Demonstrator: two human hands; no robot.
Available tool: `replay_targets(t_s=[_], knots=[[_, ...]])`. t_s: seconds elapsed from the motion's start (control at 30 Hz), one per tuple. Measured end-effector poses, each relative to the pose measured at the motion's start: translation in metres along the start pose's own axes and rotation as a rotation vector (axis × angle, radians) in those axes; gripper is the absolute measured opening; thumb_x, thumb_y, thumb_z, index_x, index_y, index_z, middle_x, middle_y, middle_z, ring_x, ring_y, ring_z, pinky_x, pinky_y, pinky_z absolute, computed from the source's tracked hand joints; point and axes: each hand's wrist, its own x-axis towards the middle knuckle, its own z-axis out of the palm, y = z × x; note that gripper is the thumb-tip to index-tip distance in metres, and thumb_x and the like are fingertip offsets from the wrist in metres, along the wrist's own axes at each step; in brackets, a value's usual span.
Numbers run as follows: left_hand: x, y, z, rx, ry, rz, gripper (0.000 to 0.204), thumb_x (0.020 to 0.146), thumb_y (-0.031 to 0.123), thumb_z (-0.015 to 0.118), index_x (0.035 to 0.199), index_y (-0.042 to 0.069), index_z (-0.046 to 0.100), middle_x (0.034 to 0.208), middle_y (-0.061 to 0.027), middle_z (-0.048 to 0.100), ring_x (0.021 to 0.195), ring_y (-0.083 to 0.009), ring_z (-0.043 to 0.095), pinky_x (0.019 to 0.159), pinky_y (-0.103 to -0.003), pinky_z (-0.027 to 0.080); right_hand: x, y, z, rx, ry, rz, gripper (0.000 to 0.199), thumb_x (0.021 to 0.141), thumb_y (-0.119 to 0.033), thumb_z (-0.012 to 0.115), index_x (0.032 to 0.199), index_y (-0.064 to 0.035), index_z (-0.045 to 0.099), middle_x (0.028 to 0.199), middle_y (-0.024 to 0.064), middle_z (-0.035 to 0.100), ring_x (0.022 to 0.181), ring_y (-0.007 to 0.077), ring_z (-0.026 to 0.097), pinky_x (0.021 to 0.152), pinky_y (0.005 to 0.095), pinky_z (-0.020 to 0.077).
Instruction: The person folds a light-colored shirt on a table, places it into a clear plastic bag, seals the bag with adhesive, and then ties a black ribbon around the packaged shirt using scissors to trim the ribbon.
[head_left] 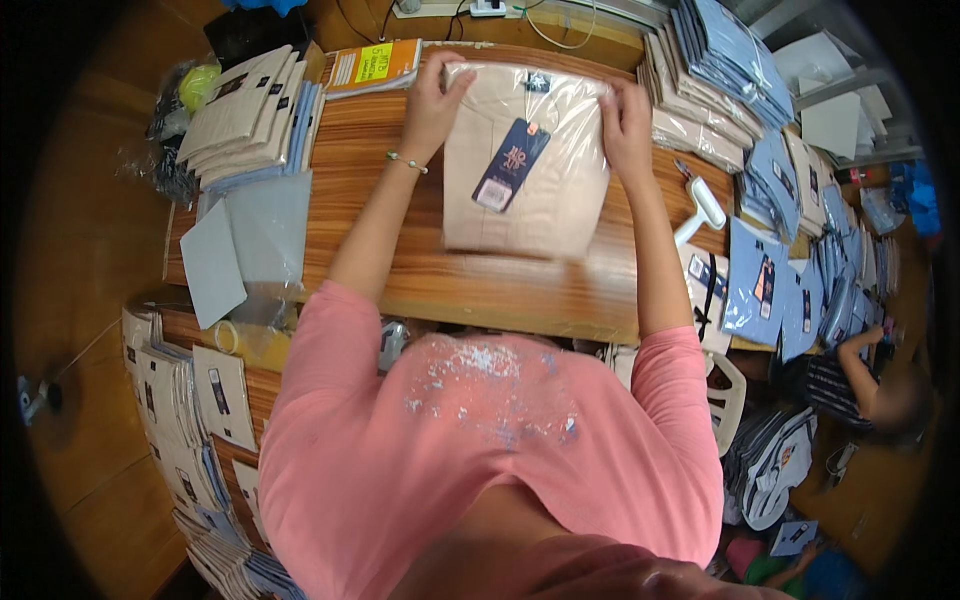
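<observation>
Beige cloth, folded flat inside a clear, shiny plastic sleeve, makes up the one garment packet (468, 175) between the person's hands, with one dark-blue rectangular paper tag (518, 150) lying slantwise on its front. From where I stand, it is over the middle of the brown striped wooden surface (500, 300), its top towards the far edge. Its lower edge is blurred, so I cannot tell whether it touches the wood. The left hand (437, 100) pinches the upper left corner, fingers narrow; the right hand (628, 125) grips the right side just below the other corner.

A broad band of wood gives room between packet and near edge; a narrower one runs left of the left forearm. Counting outward: one orange-and-white flat book (375, 68) at the far edge; one mixed beige-and-blue garment pile (240, 115) near the far left corner, another tall layered pile (700, 95) at the far right; one white plastic-handled roller (704, 206) by the right edge; one pale grey flat sheet (212, 265) at the near left corner.
</observation>
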Motion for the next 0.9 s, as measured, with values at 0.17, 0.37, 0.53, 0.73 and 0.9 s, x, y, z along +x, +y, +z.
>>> replay_targets(t_s=[0.17, 0.37, 0.53, 0.73, 0.9], knots=[[-0.016, -0.099, 0.063, 0.415, -0.044, -0.088, 0.032, 0.084, 0.025, 0.060, 0.108, 0.006, 0.055, 0.110, -0.0147, 0.054, 0.104, -0.0313, 0.048, 0.090, -0.041, 0.038, -0.051, 0.070, 0.069, -0.389, -0.235, 0.350, 0.036, 0.087, -0.027, 0.051, 0.116, -0.0062, 0.052, 0.123, 0.0189, 0.045, 0.115, 0.0367, 0.040, 0.093, 0.0504, 0.0319], [-0.045, -0.077, 0.134, 0.475, 0.060, -0.069, 0.038, 0.087, 0.030, 0.054, 0.120, 0.011, 0.050, 0.127, -0.0120, 0.046, 0.123, -0.0321, 0.035, 0.102, -0.055, 0.021, -0.068, 0.015, 0.152, -0.172, 0.074, 0.400, 0.041, 0.087, -0.021, 0.050, 0.126, -0.0065, 0.046, 0.132, 0.0198, 0.039, 0.128, 0.0368, 0.030, 0.103, 0.0542, 0.0153], [-0.054, -0.107, 0.143, 0.589, -0.054, -0.076, 0.029, 0.090, 0.030, 0.048, 0.112, 0.017, 0.061, 0.124, -0.0020, 0.052, 0.127, -0.0296, 0.033, 0.103, -0.059, 0.011, -0.084, 0.025, 0.183, -0.245, -0.051, 0.403, 0.034, 0.086, -0.014, 0.049, 0.119, -0.0057, 0.053, 0.130, 0.0167, 0.044, 0.128, 0.0335, 0.032, 0.104, 0.0552, 0.0086], [-0.046, -0.108, 0.151, 0.585, -0.081, -0.066, 0.026, 0.090, 0.029, 0.049, 0.110, 0.021, 0.064, 0.123, -0.0002, 0.053, 0.126, -0.0283, 0.034, 0.102, -0.060, 0.012, -0.081, 0.034, 0.184, -0.249, -0.071, 0.434, 0.032, 0.085, -0.012, 0.049, 0.115, -0.0067, 0.057, 0.127, 0.0126, 0.048, 0.127, 0.0327, 0.033, 0.104, 0.0557, 0.0046], [-0.047, -0.111, 0.154, 0.586, -0.080, -0.082, 0.025, 0.087, 0.026, 0.053, 0.109, 0.021, 0.064, 0.120, 0.0010, 0.053, 0.125, -0.0282, 0.034, 0.102, -0.059, 0.013, -0.082, 0.038, 0.188, -0.246, -0.073, 0.435, 0.032, 0.085, -0.013, 0.049, 0.116, -0.0072, 0.057, 0.125, 0.0113, 0.050, 0.127, 0.0318, 0.034, 0.104, 0.0557, 0.0038]])
